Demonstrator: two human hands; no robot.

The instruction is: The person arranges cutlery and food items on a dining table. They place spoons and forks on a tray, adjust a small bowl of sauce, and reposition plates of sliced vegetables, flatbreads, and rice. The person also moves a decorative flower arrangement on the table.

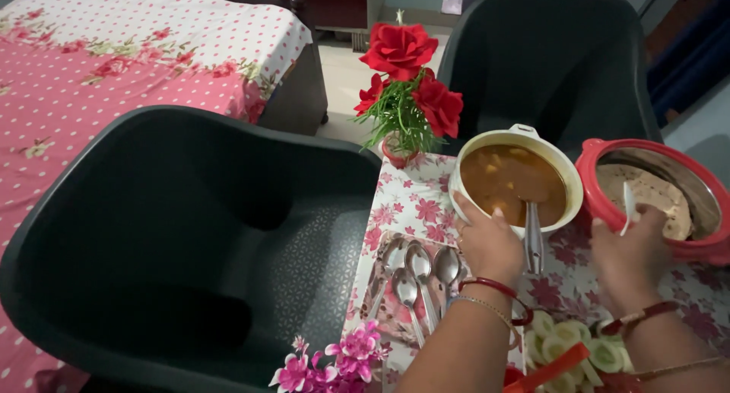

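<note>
My left hand (pixel 487 241) rests against the near side of a white pot (pixel 566 182) filled with brown curry. A steel ladle (pixel 532 237) leans out of the pot just right of that hand. My right hand (pixel 630 252) holds a white spoon (pixel 629 205) upright at the rim of a red casserole (pixel 597 184) that has flatbread (pixel 650 191) inside. Both wrists wear red and gold bangles.
Several steel spoons (pixel 414 279) lie on the floral tablecloth (pixel 407 207). Red artificial roses in a small pot (pixel 407 89) stand behind them, pink flowers (pixel 334 359) at the near edge. Cucumber slices (pixel 563 340) sit near my arms. Two dark plastic chairs (pixel 190 233) and a pink bed (pixel 99 58) surround the table.
</note>
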